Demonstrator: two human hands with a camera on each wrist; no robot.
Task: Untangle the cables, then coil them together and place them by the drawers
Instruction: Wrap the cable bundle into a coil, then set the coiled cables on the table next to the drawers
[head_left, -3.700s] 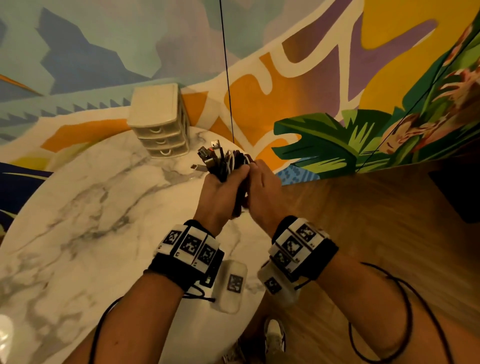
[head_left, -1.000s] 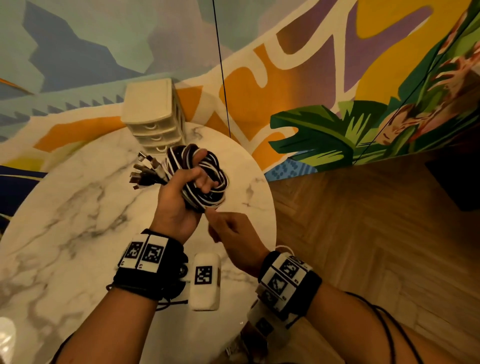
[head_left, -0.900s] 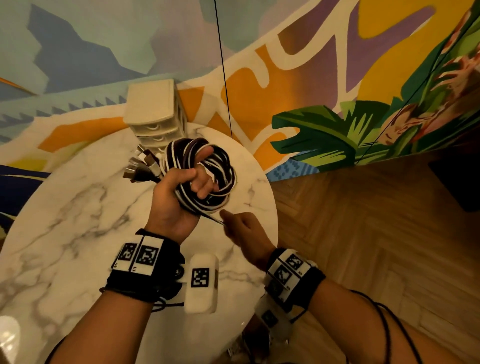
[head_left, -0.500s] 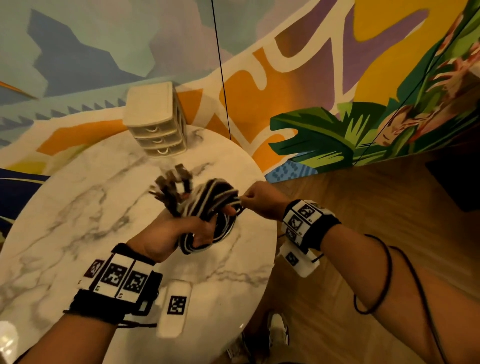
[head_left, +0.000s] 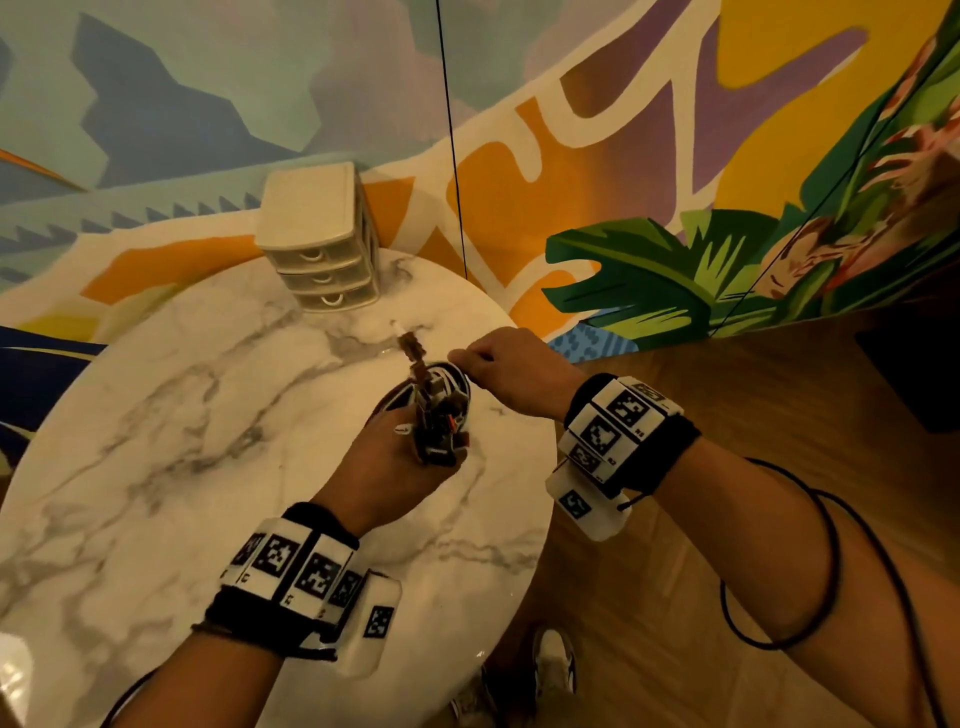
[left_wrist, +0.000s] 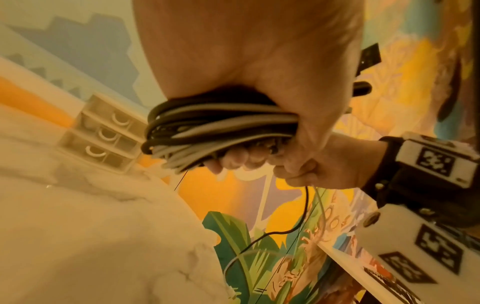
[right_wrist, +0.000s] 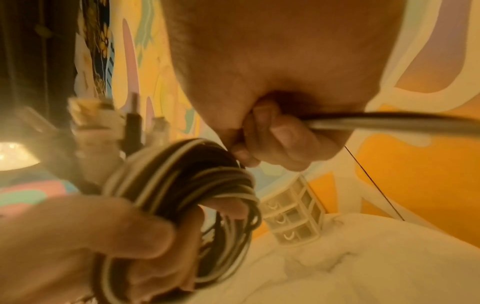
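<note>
My left hand (head_left: 410, 447) grips a coil of black and white cables (left_wrist: 207, 125) above the marble table (head_left: 208, 415), its plug ends (head_left: 413, 358) sticking up toward the drawers. The coil (right_wrist: 187, 185) loops round the left fingers. My right hand (head_left: 493, 358) is just right of the coil and pinches loose cable strands (right_wrist: 363, 121). A black and a white tail (left_wrist: 311, 205) hang down below the right hand. The small cream drawer unit (head_left: 322, 244) stands at the table's far edge, beyond both hands.
A painted wall (head_left: 623, 130) rises behind the table. A thin black cord (head_left: 452, 140) hangs down the wall to the right of the drawers. Wooden floor (head_left: 727, 415) lies to the right, and shoes (head_left: 553, 670) show below the table edge.
The left hand has turned the coil so the plug ends point away toward the drawers. The right hand has moved up and over to the coil's far right side, holding the loose strands.
</note>
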